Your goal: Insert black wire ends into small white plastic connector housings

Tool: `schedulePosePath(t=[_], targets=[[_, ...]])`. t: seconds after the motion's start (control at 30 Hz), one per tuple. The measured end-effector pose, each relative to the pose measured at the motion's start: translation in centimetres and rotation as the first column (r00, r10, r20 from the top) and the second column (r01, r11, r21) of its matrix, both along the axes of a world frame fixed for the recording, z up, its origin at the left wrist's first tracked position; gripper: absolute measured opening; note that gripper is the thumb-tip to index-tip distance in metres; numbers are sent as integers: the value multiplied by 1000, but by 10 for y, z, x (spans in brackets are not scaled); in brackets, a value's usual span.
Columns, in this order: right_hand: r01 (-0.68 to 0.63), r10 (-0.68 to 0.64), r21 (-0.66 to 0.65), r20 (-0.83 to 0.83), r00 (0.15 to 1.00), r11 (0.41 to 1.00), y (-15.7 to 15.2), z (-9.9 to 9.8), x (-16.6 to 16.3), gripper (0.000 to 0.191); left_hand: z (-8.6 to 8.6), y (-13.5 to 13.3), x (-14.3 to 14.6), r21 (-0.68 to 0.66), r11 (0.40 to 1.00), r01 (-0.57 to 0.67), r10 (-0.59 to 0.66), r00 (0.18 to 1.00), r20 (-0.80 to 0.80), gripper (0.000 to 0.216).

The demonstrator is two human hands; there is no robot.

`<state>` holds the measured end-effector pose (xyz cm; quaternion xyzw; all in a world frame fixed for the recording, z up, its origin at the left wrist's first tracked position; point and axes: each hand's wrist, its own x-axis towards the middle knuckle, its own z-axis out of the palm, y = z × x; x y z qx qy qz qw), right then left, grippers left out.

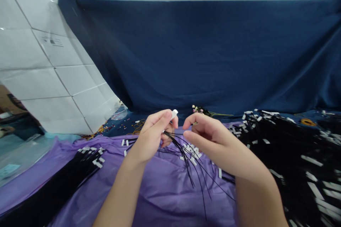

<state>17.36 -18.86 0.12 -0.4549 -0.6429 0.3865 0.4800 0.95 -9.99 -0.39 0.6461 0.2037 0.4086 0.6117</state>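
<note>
My left hand (157, 127) is closed around a small bunch of thin black cords (183, 149). A white tag (174, 114) sticks up between its thumb and fingers, and the cords' loose ends fan out down and to the right. To the right, my right hand (204, 131) is raised with thumb and index finger apart and nothing between them. Below the hands, a cluster of white tags (193, 151) lies on the purple sheet (165, 191). Whether each cord in my left hand carries a tag is hidden by the fingers.
Black cords with white tags are bundled at the left (66, 181) and heaped at the right (269, 156). Behind hangs a blue cloth (213, 53). White boxes (55, 81) are stacked at the left. Small flowers (198, 110) and an orange roll (307, 122) lie farther back.
</note>
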Motion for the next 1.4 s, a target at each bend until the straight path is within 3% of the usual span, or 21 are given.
schedulePosePath(t=[0.13,0.23,0.33,0.4,0.47,0.57,0.63,0.73,0.8,0.87,0.93,1.03,1.2,1.3,1.4], targets=[[-103,107,28,-241,965,994,0,0,18,14,0,1,2,1,999,-46,46,999,-13,43],[-110,147,107,-455,878,988,1,0,27,11,0,3,2,-15,998,-57,57,998,-2,42],[-99,140,102,-582,801,990,3,3,31,17,0,5,3,-40,997,-69,69,998,-2,42],[-43,103,110,-635,765,993,5,5,31,18,1,5,4,-54,996,-74,74,997,-8,42],[92,24,134,-681,732,987,7,5,31,18,0,5,5,-59,995,-75,75,997,-13,42],[301,-68,180,-750,658,937,14,4,31,16,-1,5,6,-54,996,-65,64,998,-18,43],[366,-70,182,-812,579,913,18,3,31,12,-1,4,7,-53,997,-56,55,998,-18,43],[428,-86,88,-925,371,900,22,6,33,5,-2,5,7,-54,997,-50,50,999,-12,42],[497,-120,4,-969,218,868,21,9,34,8,-1,5,6,-58,997,-50,50,999,-4,41],[542,-95,-5,-986,138,841,18,12,36,12,-1,6,6,-63,996,-56,56,998,5,39],[513,-20,72,-985,171,855,13,13,37,12,0,6,6,-71,995,-63,64,998,10,38],[411,19,162,-944,330,897,8,15,35,12,0,5,6,-89,993,-78,79,997,8,39],[428,-186,119,-774,605,896,11,10,12,12,0,5,4,-104,987,-126,129,991,27,39],[442,-280,226,-513,811,868,16,1,-6,6,1,5,4,-117,984,-136,142,988,52,40],[458,-353,381,-315,881,803,19,-7,-19,9,2,3,3,-145,981,-126,138,988,73,40]])
